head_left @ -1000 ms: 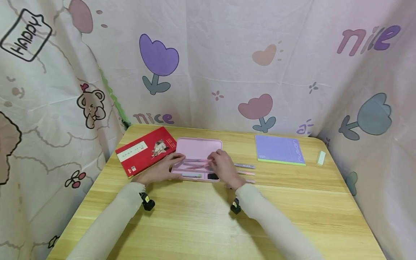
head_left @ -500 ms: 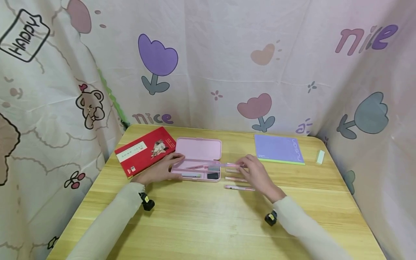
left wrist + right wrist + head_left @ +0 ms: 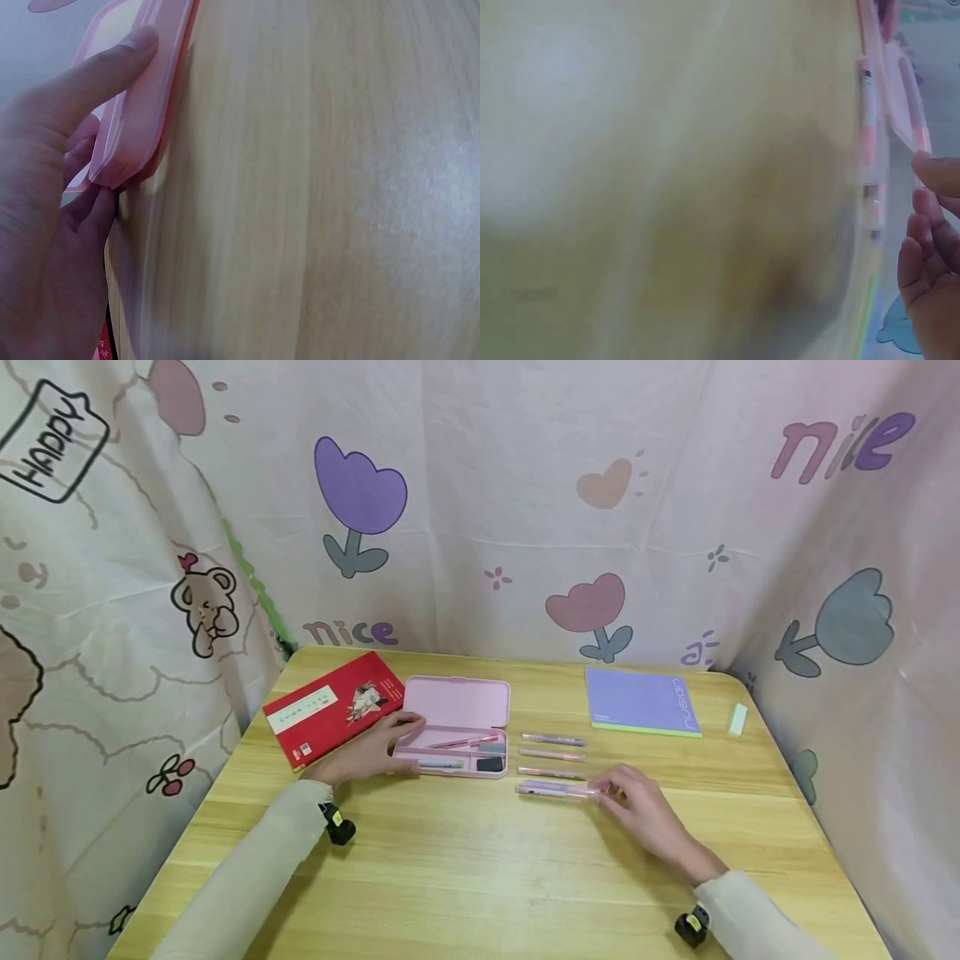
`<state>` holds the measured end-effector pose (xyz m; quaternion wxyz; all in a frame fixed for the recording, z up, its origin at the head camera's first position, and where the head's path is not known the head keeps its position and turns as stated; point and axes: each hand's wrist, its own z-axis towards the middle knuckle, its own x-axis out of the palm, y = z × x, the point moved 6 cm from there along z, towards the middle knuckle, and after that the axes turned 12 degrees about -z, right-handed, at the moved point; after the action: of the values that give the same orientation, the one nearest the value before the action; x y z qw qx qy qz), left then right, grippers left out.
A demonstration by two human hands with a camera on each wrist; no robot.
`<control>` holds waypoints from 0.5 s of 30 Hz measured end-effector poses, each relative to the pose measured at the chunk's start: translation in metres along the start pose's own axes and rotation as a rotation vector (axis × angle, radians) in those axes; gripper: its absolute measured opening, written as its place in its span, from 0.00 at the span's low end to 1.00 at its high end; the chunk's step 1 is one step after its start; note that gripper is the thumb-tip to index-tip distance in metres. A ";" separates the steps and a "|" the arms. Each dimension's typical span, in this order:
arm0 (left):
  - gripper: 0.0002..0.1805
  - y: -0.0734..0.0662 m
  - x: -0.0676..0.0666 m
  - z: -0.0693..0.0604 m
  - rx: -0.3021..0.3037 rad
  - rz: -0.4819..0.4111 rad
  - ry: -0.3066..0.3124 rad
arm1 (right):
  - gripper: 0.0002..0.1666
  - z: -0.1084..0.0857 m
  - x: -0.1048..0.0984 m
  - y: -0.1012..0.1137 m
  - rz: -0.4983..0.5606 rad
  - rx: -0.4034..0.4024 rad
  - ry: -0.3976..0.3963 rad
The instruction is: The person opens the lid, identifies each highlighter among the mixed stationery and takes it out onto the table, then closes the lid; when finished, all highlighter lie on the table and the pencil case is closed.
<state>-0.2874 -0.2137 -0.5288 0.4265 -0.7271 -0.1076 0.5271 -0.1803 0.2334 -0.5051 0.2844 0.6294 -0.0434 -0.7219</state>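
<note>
A pink pencil case [image 3: 456, 702] lies with its lid folded back; its tray holds a pink pen [image 3: 459, 743], a pale marker [image 3: 441, 763] and a black item [image 3: 490, 764]. My left hand [image 3: 367, 750] grips the case's left end, and the left wrist view has the thumb on the case's side wall [image 3: 142, 112]. My right hand [image 3: 648, 814] pinches the right end of a pale pen [image 3: 913, 94] over the nearest pen [image 3: 542, 792] in a column right of the case. Farther back in that column lie a purple pen [image 3: 553, 740] and two pinkish pens.
A red book [image 3: 337, 706] lies left of the case, close behind my left hand. On the right stand apart a purple notebook [image 3: 641, 700] and a small white-green block [image 3: 737, 719]. A printed curtain [image 3: 480, 510] hangs behind the table.
My right hand has moved from the case rightward and toward the table's front, carrying a pen out of the tray. My left hand has stayed on the case.
</note>
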 end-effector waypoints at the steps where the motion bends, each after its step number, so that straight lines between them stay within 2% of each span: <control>1: 0.55 0.001 0.000 0.000 0.000 0.005 -0.002 | 0.11 -0.003 0.002 -0.001 0.011 0.002 0.009; 8: 0.56 0.001 -0.001 -0.001 -0.009 0.011 -0.007 | 0.11 -0.014 0.018 0.002 0.092 0.004 0.064; 15: 0.55 -0.001 0.000 0.000 -0.002 0.005 0.002 | 0.12 -0.018 0.028 0.002 0.116 -0.010 0.080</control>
<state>-0.2877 -0.2133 -0.5279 0.4248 -0.7281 -0.1060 0.5274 -0.1645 0.2238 -0.5323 0.3304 0.6525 -0.0647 -0.6789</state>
